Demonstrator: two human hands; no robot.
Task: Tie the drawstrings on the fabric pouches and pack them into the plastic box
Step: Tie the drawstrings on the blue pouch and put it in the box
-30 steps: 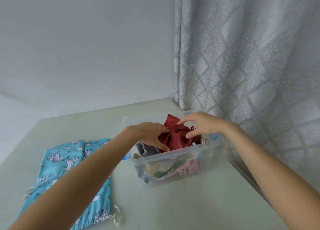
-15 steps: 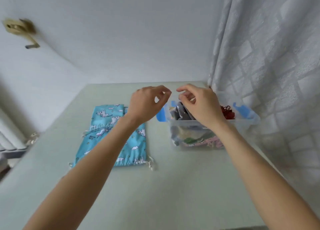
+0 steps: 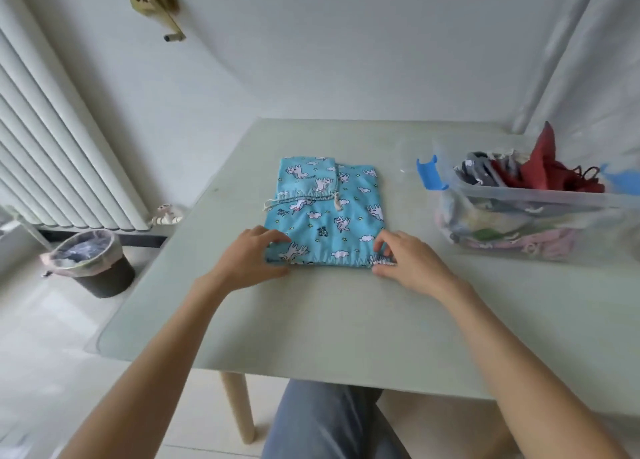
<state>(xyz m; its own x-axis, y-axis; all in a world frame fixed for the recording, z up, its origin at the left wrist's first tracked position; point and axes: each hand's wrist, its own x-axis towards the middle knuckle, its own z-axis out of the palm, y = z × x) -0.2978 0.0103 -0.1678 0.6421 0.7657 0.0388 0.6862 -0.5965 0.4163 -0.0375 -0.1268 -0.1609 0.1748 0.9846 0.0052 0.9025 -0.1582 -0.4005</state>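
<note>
Table, pale green, as landmark. On its far right: clear plastic box with blue latches, already stuffed with pouches, red pouch on top poking above rim. Mid-table, well left of box: two blue cat-print pouches, big pouch lying flat, small pouch overlapping its far left corner. Off table's left edge, on floor: bin with liner; radiator behind it.

Left hand at near left corner of big pouch, fingers curled onto gathered hem, pinching fabric. Right hand at near right corner, fingertips pinching at white drawstring end. Hands apart, one per corner, both on same pouch.

Progress, judged: most pouches packed; two blue ones left. Big pouch's hem looks gathered but no knot seen, so tying seemingly just starting. Small pouch's cords loose, not tied as far as visible. Remaining: tie both, drop into box; box near full, may need pressing down.

Versus half a second ago: hands then raised in air above box's left edge, holding nothing; now down on big pouch. View swung left, so box sits at right edge, bin and radiator now in sight. Pouches not visibly shifted on table.
</note>
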